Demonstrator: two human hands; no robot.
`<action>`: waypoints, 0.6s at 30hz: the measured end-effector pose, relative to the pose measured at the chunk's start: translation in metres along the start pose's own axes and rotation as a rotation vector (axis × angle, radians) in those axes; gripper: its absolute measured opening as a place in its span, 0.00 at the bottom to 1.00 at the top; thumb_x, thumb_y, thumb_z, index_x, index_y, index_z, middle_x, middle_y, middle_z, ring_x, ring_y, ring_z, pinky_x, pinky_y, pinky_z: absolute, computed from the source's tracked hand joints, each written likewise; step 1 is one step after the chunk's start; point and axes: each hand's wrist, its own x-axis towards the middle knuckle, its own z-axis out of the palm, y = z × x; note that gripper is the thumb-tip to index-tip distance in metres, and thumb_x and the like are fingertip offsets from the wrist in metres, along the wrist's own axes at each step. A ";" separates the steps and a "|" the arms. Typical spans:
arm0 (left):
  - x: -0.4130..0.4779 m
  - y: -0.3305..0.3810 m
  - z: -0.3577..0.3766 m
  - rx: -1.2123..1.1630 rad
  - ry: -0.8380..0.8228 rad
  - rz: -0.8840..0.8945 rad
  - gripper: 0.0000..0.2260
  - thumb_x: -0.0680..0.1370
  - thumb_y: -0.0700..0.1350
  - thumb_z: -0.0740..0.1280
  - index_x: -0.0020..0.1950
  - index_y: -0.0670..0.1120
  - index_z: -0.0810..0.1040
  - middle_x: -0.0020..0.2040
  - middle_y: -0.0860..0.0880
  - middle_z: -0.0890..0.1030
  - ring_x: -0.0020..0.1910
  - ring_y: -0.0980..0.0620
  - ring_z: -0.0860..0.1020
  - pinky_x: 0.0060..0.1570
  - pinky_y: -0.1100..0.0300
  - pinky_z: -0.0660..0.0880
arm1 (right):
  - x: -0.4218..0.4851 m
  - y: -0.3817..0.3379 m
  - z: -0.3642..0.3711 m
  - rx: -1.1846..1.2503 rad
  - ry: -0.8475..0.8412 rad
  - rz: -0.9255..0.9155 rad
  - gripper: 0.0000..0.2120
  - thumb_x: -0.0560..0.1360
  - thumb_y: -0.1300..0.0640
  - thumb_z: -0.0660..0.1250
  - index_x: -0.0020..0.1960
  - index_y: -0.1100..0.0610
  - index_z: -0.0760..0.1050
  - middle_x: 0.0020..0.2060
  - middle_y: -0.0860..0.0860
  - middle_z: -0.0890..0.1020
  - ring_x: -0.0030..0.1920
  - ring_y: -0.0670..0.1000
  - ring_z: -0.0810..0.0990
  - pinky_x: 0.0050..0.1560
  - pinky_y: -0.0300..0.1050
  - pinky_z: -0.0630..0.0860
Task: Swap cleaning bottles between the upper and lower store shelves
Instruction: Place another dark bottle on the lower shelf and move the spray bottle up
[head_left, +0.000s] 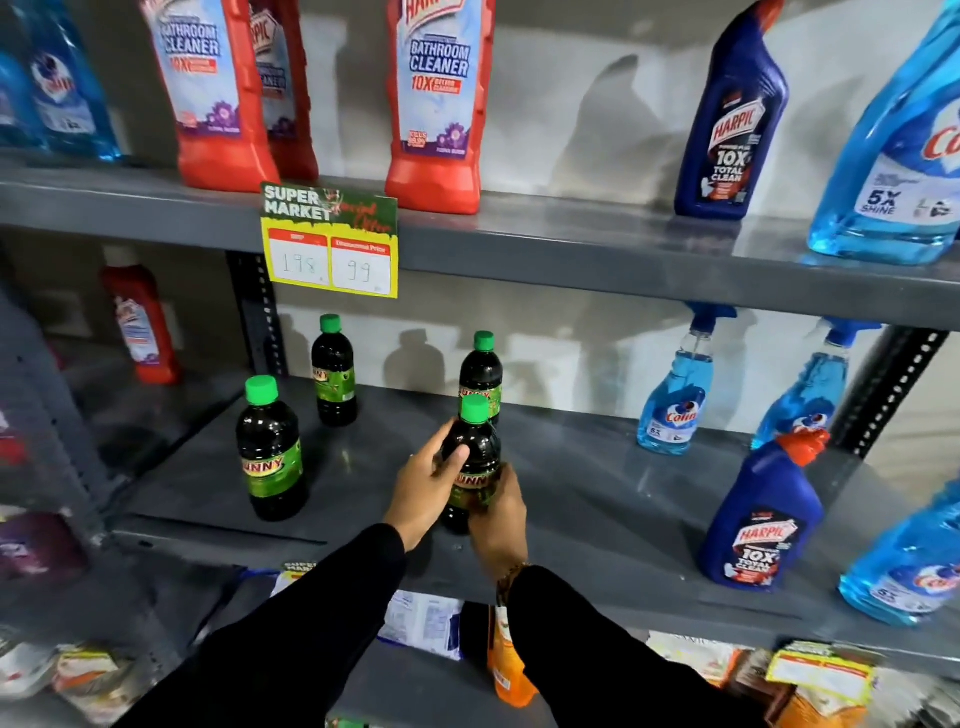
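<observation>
A dark bottle with a green cap and green label (474, 457) stands at the front of the lower grey shelf (597, 519). My left hand (426, 493) wraps its left side and my right hand (498, 514) holds its lower right side. Three more dark green-capped bottles stand on this shelf: one front left (271, 452), one further back (334, 371), one right behind the held bottle (483, 371). On the upper shelf (571, 244) stand red bathroom cleaner bottles (439, 104) (218, 93) and a dark blue Harpic bottle (730, 124).
Blue glass-cleaner bottles stand on the upper shelf at far right (893, 171) and far left (57, 88). Two blue spray bottles (675, 395) and a blue Harpic bottle (758, 519) occupy the lower shelf's right side. A yellow price tag (330, 244) hangs from the upper shelf edge.
</observation>
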 end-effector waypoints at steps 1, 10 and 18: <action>0.000 0.000 0.000 0.000 -0.020 -0.006 0.21 0.78 0.51 0.62 0.71 0.55 0.63 0.67 0.48 0.75 0.65 0.52 0.73 0.68 0.48 0.68 | -0.001 -0.001 0.001 0.006 -0.004 0.006 0.26 0.68 0.70 0.64 0.65 0.60 0.66 0.61 0.59 0.76 0.62 0.58 0.75 0.63 0.53 0.73; -0.035 0.063 0.034 0.093 0.505 0.533 0.15 0.78 0.52 0.56 0.61 0.47 0.68 0.43 0.56 0.68 0.41 0.62 0.71 0.46 0.68 0.69 | -0.008 -0.053 -0.063 -0.067 0.359 -0.550 0.12 0.78 0.51 0.58 0.58 0.54 0.66 0.51 0.50 0.71 0.53 0.52 0.73 0.54 0.50 0.73; -0.015 0.274 0.114 -0.174 0.376 1.060 0.06 0.79 0.50 0.57 0.55 0.55 0.69 0.42 0.61 0.72 0.38 0.62 0.73 0.40 0.70 0.69 | 0.033 -0.174 -0.273 -0.232 1.043 -1.092 0.10 0.77 0.59 0.60 0.56 0.63 0.70 0.53 0.61 0.76 0.56 0.56 0.70 0.63 0.49 0.66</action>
